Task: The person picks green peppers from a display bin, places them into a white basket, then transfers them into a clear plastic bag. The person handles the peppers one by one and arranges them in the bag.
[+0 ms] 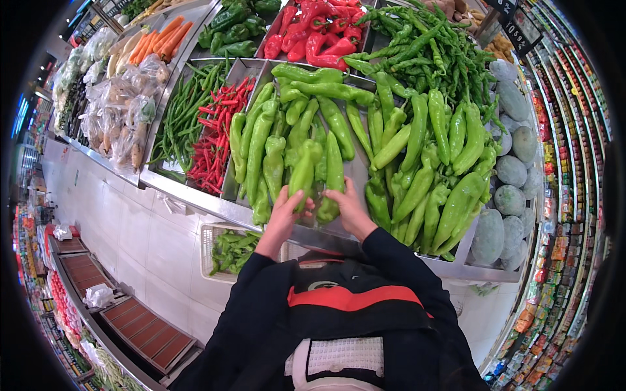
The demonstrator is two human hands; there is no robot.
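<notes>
My left hand (289, 207) has its fingers around the lower end of a pale green pepper (305, 168). Beside it, my right hand (346, 201) grips another long green pepper (334, 171) near its lower end. Both peppers point away from me, side by side, over the front of a metal display bin (337, 228). Around them lie more long green peppers (259, 141), some in a row to the left and some laid crosswise at the back. A larger heap of the same peppers (425, 195) fills the right part of the bin.
Thin red chillies (215, 141) and green chillies (183, 117) lie to the left, red peppers (318, 34) behind. Wax gourds (509, 171) line the right side. A white plastic basket (206, 249) holding green peppers stands on the floor below the metal counter edge (195, 198).
</notes>
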